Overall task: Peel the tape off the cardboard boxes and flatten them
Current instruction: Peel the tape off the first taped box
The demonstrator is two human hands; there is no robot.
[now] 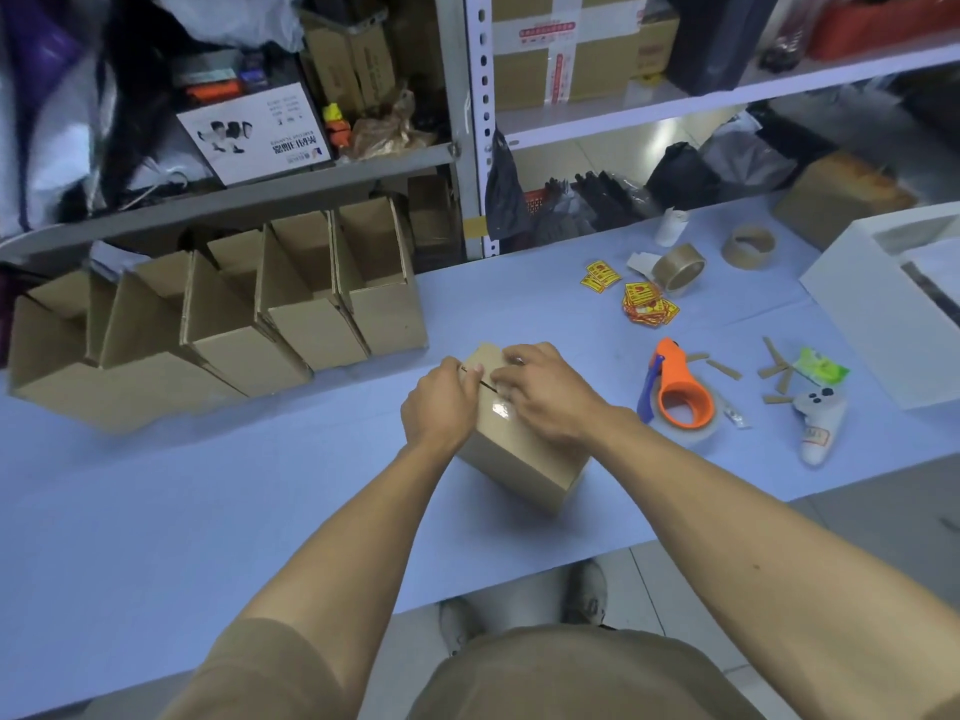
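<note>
Open boxes (291, 309) behind, orange tape dispenser (678, 387) just right.

An orange tape dispenser (678, 389) lies on the pale blue surface (208, 511), with a white game controller (821, 420) and a green packet (823, 366) to its right among small cardboard strips (723, 369). Farther back lie yellow-and-red stickers (647, 304), a brown tape roll (678, 267) and an empty cardboard core (749, 245), while a white box (883, 304) sits at the right edge. Behind the surface stand grey metal shelves (467, 122) crowded with cartons and bags.
</note>
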